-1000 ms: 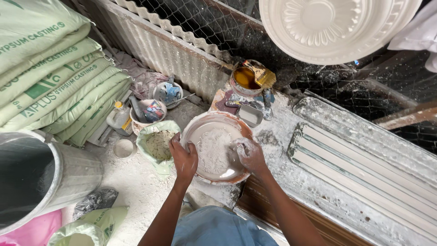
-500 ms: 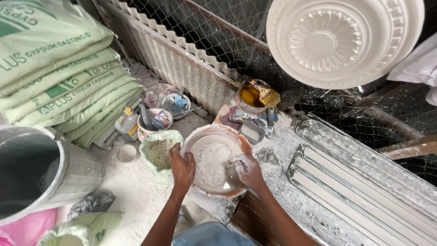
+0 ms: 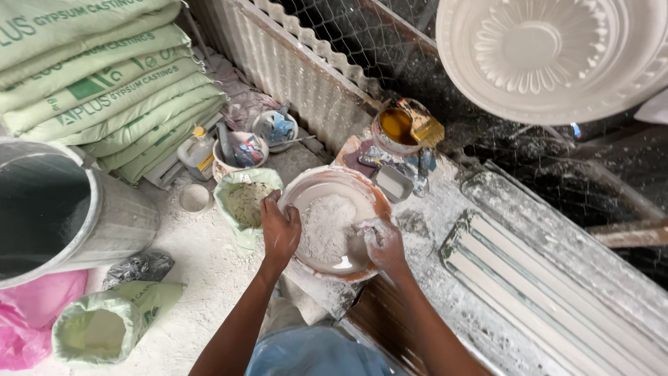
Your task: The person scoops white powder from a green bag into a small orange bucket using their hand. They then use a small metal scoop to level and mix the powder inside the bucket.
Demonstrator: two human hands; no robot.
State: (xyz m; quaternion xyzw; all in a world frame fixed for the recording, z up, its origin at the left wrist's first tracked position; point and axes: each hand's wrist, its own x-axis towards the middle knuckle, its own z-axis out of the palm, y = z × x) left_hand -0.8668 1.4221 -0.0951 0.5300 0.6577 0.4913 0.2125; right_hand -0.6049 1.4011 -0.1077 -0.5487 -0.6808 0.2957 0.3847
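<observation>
Bowl (image 3: 339, 230) on the dusty counter (image 3: 445, 230), gripped at the rim by left hand (image 3: 280, 230); powder-coated right hand (image 3: 381, 244) curls inside. White powder (image 3: 325, 226) largely dry, little liquid mixed.

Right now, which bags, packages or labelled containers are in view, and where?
Stack of pale green printed sacks: top left, lying flat.
Open pale green bag of white powder: bottom left, on floor.
Small open green bag: beside left hand.
Small white bottle, yellow cap: by the stack.

I see a plaster-dusted workbench (image 3: 445, 209) bearing the mixing bowl (image 3: 334, 182), a paint tin (image 3: 396, 125) and a long ridged cornice mould (image 3: 557, 292).
</observation>
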